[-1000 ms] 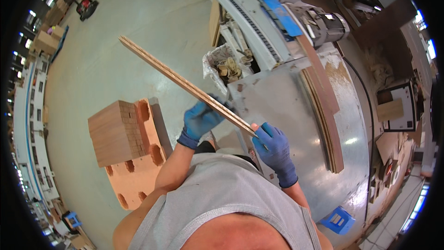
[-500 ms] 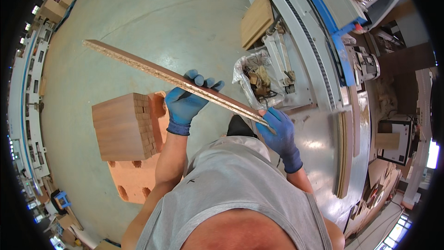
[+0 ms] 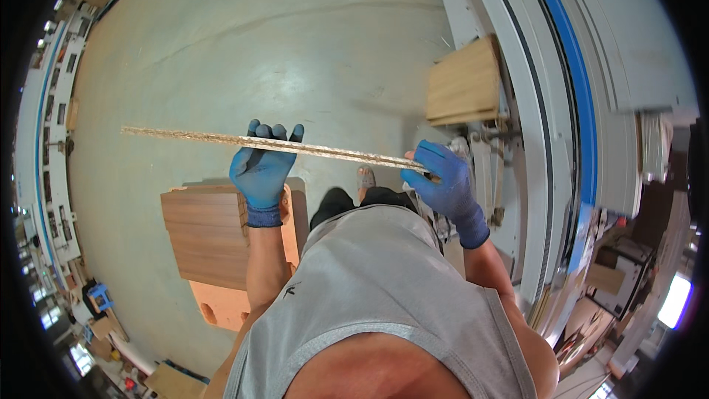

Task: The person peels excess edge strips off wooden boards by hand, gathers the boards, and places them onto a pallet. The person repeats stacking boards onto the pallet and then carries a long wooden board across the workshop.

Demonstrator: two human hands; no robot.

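A long, narrow wooden board (image 3: 340, 153) spans both my hands in front of my body, its rough particle edge turned up and a dark line running along it. My left hand (image 3: 262, 176), in a blue glove, supports it near the middle, fingers showing past its far side and palm on the near side. At the right end my right hand (image 3: 445, 181), gloved too, pinches the board between thumb and fingers. The board's left end sticks out freely over the floor.
Brown boards (image 3: 203, 233) are stacked on an orange pallet (image 3: 221, 304) at my left. Along my right runs a long grey machine with a blue rail (image 3: 572, 66). Light wooden panels (image 3: 465, 81) lean beside it. Another machine line (image 3: 44, 140) stands far left.
My body has turned and shifted, so the machine and panels sit differently in view. The board has swung closer to level across me, its left end nearer. Both hands still hold it.
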